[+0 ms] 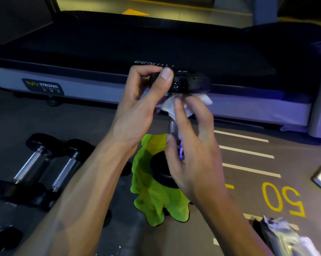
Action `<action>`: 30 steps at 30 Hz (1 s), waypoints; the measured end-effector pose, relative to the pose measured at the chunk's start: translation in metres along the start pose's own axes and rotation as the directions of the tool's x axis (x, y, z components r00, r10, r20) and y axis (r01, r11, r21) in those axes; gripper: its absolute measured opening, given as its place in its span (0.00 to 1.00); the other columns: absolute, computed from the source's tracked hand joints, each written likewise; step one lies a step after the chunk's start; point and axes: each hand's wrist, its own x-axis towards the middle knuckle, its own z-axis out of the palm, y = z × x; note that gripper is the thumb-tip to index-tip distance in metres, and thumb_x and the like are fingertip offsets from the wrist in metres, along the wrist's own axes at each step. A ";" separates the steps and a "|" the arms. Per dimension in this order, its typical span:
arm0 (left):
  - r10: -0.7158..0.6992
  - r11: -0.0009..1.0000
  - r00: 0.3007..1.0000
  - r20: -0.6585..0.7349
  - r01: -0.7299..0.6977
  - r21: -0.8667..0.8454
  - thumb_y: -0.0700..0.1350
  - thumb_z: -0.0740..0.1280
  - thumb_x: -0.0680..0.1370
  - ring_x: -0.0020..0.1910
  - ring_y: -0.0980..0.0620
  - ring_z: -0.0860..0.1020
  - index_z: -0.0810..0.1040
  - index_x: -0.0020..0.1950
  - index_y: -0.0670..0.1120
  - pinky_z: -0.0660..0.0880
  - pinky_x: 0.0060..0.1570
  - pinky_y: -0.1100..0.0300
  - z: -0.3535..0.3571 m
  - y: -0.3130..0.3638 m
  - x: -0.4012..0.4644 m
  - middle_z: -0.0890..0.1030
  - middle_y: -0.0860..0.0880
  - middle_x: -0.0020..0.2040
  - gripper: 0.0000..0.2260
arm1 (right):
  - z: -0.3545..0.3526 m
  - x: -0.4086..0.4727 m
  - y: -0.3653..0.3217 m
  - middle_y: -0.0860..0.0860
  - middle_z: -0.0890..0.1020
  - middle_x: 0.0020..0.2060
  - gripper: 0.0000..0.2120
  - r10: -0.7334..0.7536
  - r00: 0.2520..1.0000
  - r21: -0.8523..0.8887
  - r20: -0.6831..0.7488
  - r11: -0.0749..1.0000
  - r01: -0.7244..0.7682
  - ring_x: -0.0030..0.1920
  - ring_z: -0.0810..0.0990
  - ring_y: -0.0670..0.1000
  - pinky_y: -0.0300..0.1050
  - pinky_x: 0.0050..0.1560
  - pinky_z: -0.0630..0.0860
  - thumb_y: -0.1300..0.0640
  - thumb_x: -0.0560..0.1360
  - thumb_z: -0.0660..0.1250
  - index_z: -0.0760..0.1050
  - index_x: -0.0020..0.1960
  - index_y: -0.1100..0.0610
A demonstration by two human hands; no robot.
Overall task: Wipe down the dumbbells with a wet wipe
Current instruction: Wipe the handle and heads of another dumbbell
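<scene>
Dim gym floor (248, 126) with white stripes and a yellow "50" runs up to a treadmill (100, 52) at its far edge. Mid-floor, a dumbbell (191, 84) stands upright on a green cloth (156, 200). Its top head is pinched by the left hand (137, 108), thumb over the rim. Just beneath that head, the right hand (194, 148) presses a white wet wipe (169, 106) around the handle with curled fingers. Two more dumbbells (45, 163) lie toward the floor's left edge.

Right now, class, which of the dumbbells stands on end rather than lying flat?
The dumbbell on the green cloth, gripped at its top head by the left hand. The two dumbbells at left lie flat on the floor.
</scene>
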 end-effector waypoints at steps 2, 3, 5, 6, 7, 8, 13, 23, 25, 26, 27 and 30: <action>0.008 1.000 1.000 0.014 -0.008 0.023 0.60 0.71 0.80 0.53 0.53 0.80 0.77 0.55 0.56 0.81 0.56 0.52 -0.002 -0.001 0.001 0.80 0.58 0.52 0.10 | 0.000 0.002 0.000 0.61 0.70 0.74 0.27 -0.021 1.000 -0.073 0.014 0.997 0.022 0.76 0.69 0.59 0.56 0.71 0.72 0.65 0.78 0.68 0.69 0.77 0.64; 0.015 1.000 1.000 0.017 -0.015 0.025 0.59 0.71 0.80 0.54 0.51 0.80 0.77 0.55 0.56 0.81 0.57 0.50 -0.003 -0.001 0.001 0.80 0.55 0.53 0.09 | 0.000 0.004 0.000 0.60 0.71 0.73 0.27 -0.028 1.000 -0.106 0.004 0.994 0.029 0.75 0.70 0.60 0.57 0.70 0.72 0.64 0.77 0.68 0.71 0.76 0.63; 0.024 0.999 0.999 0.021 -0.024 0.026 0.59 0.70 0.79 0.54 0.50 0.80 0.77 0.53 0.56 0.81 0.55 0.51 -0.003 -0.002 0.003 0.80 0.51 0.54 0.09 | -0.002 0.008 -0.002 0.59 0.73 0.71 0.25 -0.037 0.999 -0.146 -0.019 0.989 0.034 0.72 0.71 0.60 0.57 0.69 0.72 0.64 0.77 0.67 0.74 0.74 0.62; 0.024 0.999 0.999 0.023 -0.025 0.024 0.59 0.70 0.79 0.52 0.52 0.79 0.77 0.53 0.56 0.80 0.53 0.53 -0.004 -0.001 0.003 0.80 0.51 0.53 0.09 | -0.003 0.009 -0.005 0.59 0.73 0.71 0.24 -0.037 0.999 -0.163 -0.023 0.986 0.033 0.72 0.71 0.59 0.56 0.69 0.72 0.63 0.77 0.67 0.74 0.74 0.62; 0.024 1.000 0.999 0.021 -0.025 0.019 0.59 0.70 0.79 0.50 0.53 0.79 0.77 0.53 0.56 0.80 0.52 0.55 -0.004 -0.001 0.002 0.79 0.53 0.51 0.09 | -0.004 0.009 -0.007 0.59 0.73 0.71 0.24 -0.037 0.999 -0.178 -0.018 0.983 0.033 0.72 0.71 0.59 0.55 0.70 0.71 0.63 0.77 0.66 0.74 0.73 0.62; 0.025 1.000 1.000 0.019 -0.025 0.017 0.59 0.70 0.78 0.48 0.54 0.78 0.77 0.52 0.56 0.79 0.51 0.56 -0.005 0.000 0.002 0.79 0.54 0.50 0.09 | -0.003 0.010 -0.010 0.58 0.73 0.71 0.25 -0.039 0.999 -0.193 -0.004 0.981 0.037 0.73 0.71 0.59 0.55 0.70 0.71 0.63 0.76 0.65 0.74 0.73 0.61; 0.065 0.997 0.997 0.048 -0.067 0.043 0.60 0.70 0.76 0.48 0.58 0.76 0.77 0.55 0.55 0.75 0.46 0.62 -0.003 0.001 0.000 0.77 0.55 0.49 0.13 | 0.007 0.008 -0.014 0.53 0.79 0.68 0.20 -0.107 0.990 -0.307 0.090 0.943 0.130 0.73 0.70 0.55 0.51 0.76 0.65 0.61 0.75 0.62 0.80 0.64 0.61; 0.054 0.998 0.999 0.003 -0.054 0.036 0.61 0.72 0.75 0.56 0.52 0.78 0.78 0.53 0.58 0.79 0.60 0.52 0.006 -0.002 0.003 0.79 0.56 0.52 0.12 | -0.006 -0.007 0.011 0.54 0.78 0.65 0.18 0.213 0.974 0.116 -0.076 0.972 -0.204 0.65 0.78 0.50 0.40 0.66 0.75 0.60 0.79 0.72 0.78 0.67 0.63; 0.059 0.998 0.998 0.016 -0.059 0.010 0.60 0.71 0.75 0.54 0.53 0.78 0.77 0.53 0.57 0.78 0.56 0.59 0.005 -0.002 0.001 0.79 0.55 0.52 0.11 | -0.007 -0.006 0.013 0.51 0.80 0.59 0.12 0.313 0.948 0.268 -0.064 0.920 -0.286 0.59 0.81 0.49 0.47 0.60 0.79 0.58 0.80 0.72 0.81 0.62 0.60; 0.061 0.998 0.998 0.019 -0.061 0.002 0.60 0.71 0.75 0.55 0.52 0.79 0.77 0.54 0.57 0.77 0.55 0.60 0.005 -0.001 0.000 0.79 0.54 0.53 0.11 | -0.007 -0.004 0.011 0.50 0.80 0.57 0.10 0.336 0.938 0.313 -0.087 0.903 -0.294 0.58 0.82 0.49 0.50 0.57 0.79 0.59 0.80 0.71 0.82 0.60 0.60; 0.060 0.998 0.998 0.015 -0.060 -0.007 0.59 0.71 0.76 0.55 0.51 0.79 0.77 0.54 0.56 0.78 0.54 0.61 0.005 -0.001 0.000 0.79 0.53 0.54 0.11 | -0.007 -0.001 0.008 0.49 0.82 0.57 0.09 0.344 0.931 0.328 -0.122 0.899 -0.289 0.57 0.82 0.48 0.51 0.57 0.79 0.61 0.81 0.70 0.83 0.60 0.59; 0.049 0.998 0.999 0.008 -0.049 -0.035 0.57 0.72 0.78 0.56 0.48 0.80 0.77 0.54 0.55 0.78 0.52 0.63 0.006 -0.001 0.001 0.80 0.51 0.54 0.10 | -0.013 0.009 0.000 0.49 0.85 0.58 0.11 0.344 0.918 0.375 -0.198 0.892 -0.253 0.61 0.83 0.47 0.48 0.62 0.79 0.65 0.80 0.70 0.84 0.61 0.59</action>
